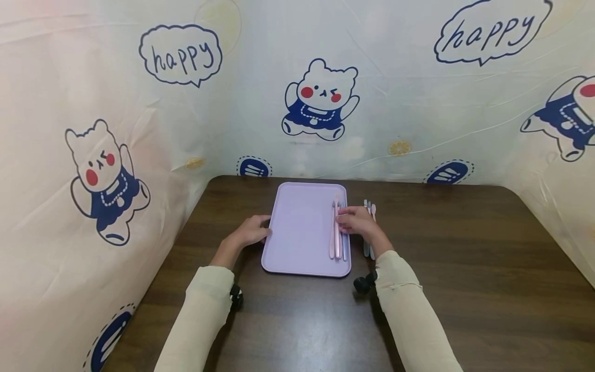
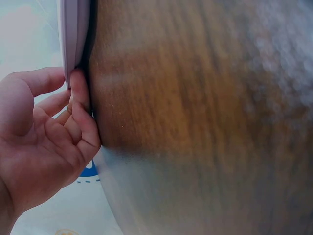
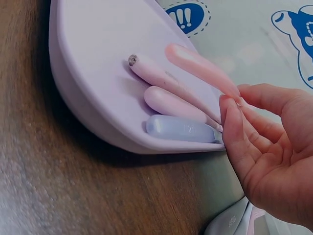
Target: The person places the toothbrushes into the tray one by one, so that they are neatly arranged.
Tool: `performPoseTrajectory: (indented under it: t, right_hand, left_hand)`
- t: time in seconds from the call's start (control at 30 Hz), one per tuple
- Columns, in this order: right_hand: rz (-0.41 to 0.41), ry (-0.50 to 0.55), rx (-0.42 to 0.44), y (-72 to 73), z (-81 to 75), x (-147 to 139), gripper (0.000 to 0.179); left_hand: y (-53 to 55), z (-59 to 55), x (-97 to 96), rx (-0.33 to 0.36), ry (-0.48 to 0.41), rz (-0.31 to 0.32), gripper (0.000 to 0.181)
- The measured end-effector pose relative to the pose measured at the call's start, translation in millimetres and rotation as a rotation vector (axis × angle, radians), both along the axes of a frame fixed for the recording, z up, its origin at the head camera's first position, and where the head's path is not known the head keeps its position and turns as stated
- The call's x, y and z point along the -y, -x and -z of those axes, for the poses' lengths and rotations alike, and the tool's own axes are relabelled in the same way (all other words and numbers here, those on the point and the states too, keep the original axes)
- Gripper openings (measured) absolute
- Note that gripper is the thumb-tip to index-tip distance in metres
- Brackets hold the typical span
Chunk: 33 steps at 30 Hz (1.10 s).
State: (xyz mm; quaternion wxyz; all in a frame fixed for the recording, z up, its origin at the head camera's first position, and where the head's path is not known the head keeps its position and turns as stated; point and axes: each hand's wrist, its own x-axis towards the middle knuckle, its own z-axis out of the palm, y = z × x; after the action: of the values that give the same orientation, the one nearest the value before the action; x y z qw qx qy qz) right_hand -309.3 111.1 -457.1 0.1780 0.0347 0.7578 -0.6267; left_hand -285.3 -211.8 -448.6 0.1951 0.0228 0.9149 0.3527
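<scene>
A lilac tray (image 1: 299, 227) lies on the table. My left hand (image 1: 252, 231) pinches its left rim, thumb above and fingers beneath, as the left wrist view shows. Over the tray's right side, my right hand (image 1: 355, 221) holds a pink toothbrush (image 3: 200, 68) by its thin neck between thumb and fingertips. Its handle is raised above the others in the right wrist view. Below it on the tray are a pink toothbrush with a dark-tipped end (image 3: 159, 78), another pink toothbrush (image 3: 173, 104) and a blue toothbrush (image 3: 178, 128). Their heads are hard to make out.
Several more toothbrushes (image 1: 366, 248) lie on the brown wooden table (image 1: 465, 258) just right of the tray, partly behind my right hand and wrist. A printed cloth (image 1: 260, 119) with bears rises behind the table and along its sides.
</scene>
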Motion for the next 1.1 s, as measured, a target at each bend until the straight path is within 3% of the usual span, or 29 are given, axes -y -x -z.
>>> performPoseTrajectory:
  t: [1.1]
  right_hand:
    - [-0.005,-0.053,-0.012,-0.5,-6.0,22,0.046]
  left_hand:
    - [1.0,-0.6,1.3,-0.015,0.004,0.02,0.062]
